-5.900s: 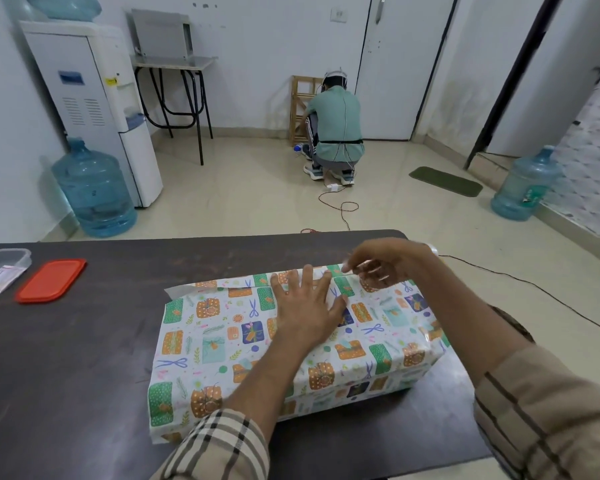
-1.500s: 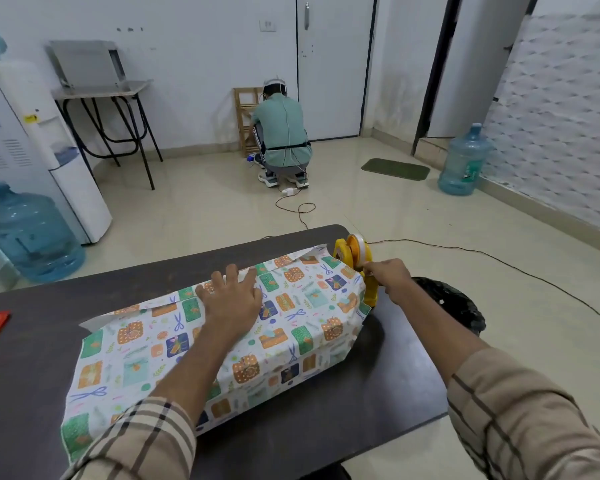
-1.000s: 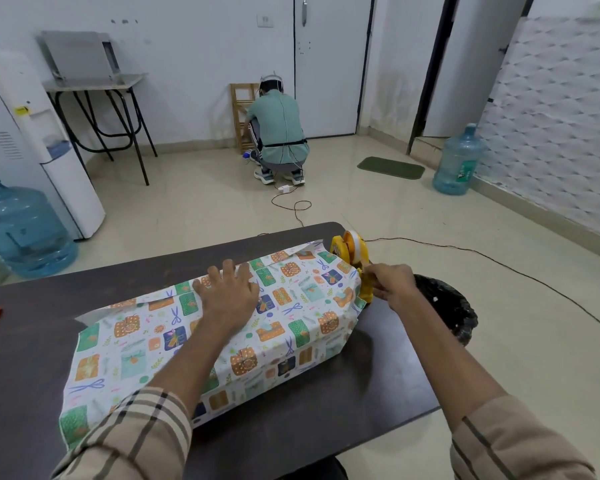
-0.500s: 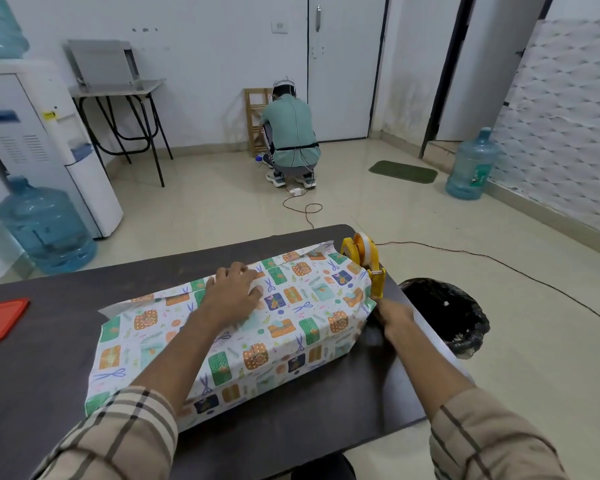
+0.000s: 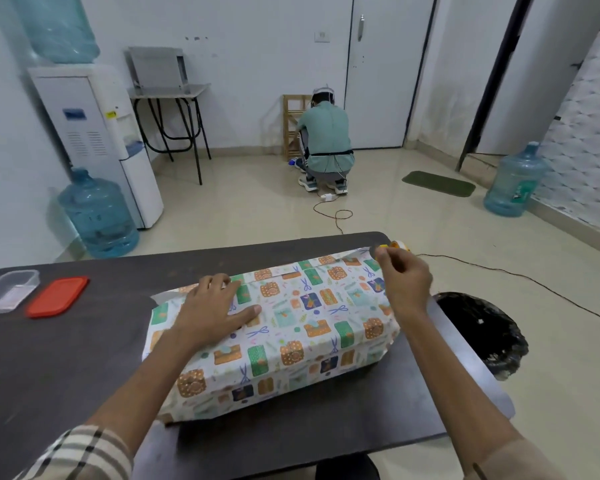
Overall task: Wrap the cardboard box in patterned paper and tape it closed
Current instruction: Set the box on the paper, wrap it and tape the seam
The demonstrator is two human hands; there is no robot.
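**Q:** Where is the box (image 5: 291,344)?

**A:** Mid-desk, lying long side across and turned slightly. Paper (image 5: 326,306) covers every face in view. One paper edge runs along the top near the far side. At the left end the paper sticks out past the box.

**Q:** Left hand (image 5: 212,306)?

**A:** Palm down on the top, left of centre. The fingers are straight and slightly spread, with the thumb out to the right. They press the paper flat near that edge.

**Q:** Right hand (image 5: 404,282)?

**A:** Raised over the right end of the box. The fingers are curled, and thumb and forefinger pinch a small grey tab (image 5: 375,250) above the far right corner. What the tab is cannot be told.

**Q:** Anything behind that hand?

**A:** A yellow item (image 5: 397,243), mostly hidden.

**Q:** The rest of the desk (image 5: 66,358)?

**A:** A clear tub (image 5: 7,294) sits at the far left, with a red lid (image 5: 58,296) just beside it. Both are well apart from the box.

**Q:** Off the desk?

**A:** A bin (image 5: 482,330) with a black liner stands on the floor at the right edge. A person (image 5: 326,143) crouches near the far wall, back turned.
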